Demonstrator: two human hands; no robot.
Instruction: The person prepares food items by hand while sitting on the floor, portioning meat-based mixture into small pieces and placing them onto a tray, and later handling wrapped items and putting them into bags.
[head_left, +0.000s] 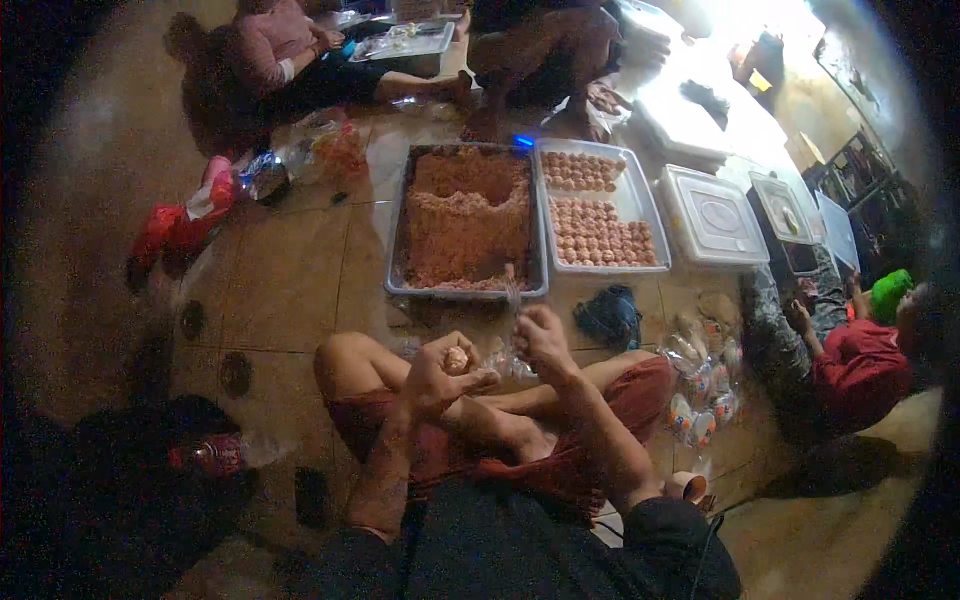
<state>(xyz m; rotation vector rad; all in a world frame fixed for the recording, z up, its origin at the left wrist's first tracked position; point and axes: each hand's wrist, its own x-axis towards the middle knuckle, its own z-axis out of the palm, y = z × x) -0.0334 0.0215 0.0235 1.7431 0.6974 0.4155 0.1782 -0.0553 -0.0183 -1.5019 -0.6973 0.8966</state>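
Note:
In my left hand (442, 375) sits a small pinkish ball (456, 360) of minced mixture, cupped between fingers and thumb. My right hand (544, 341) grips an upright utensil (513, 289), likely a fork, blurred at its tip. Just beyond my hands lies a deep rectangular tray (391, 274) holding reddish-brown minced mixture (465, 240), with a paler ridge across it. To its right, a white plastic container (651, 187) holds rows of similar balls (600, 236), in two groups with a bare strip between. Crumpled clear plastic (506, 364) shows between my hands.
Lidded plastic boxes (720, 217) stand at right, near a person in red (862, 367). Packaged cups (697, 412) lie by my right knee, a dark plastic bag (611, 315) ahead of it. Another person (277, 45) sits at the far left. A red package (180, 225) lies left.

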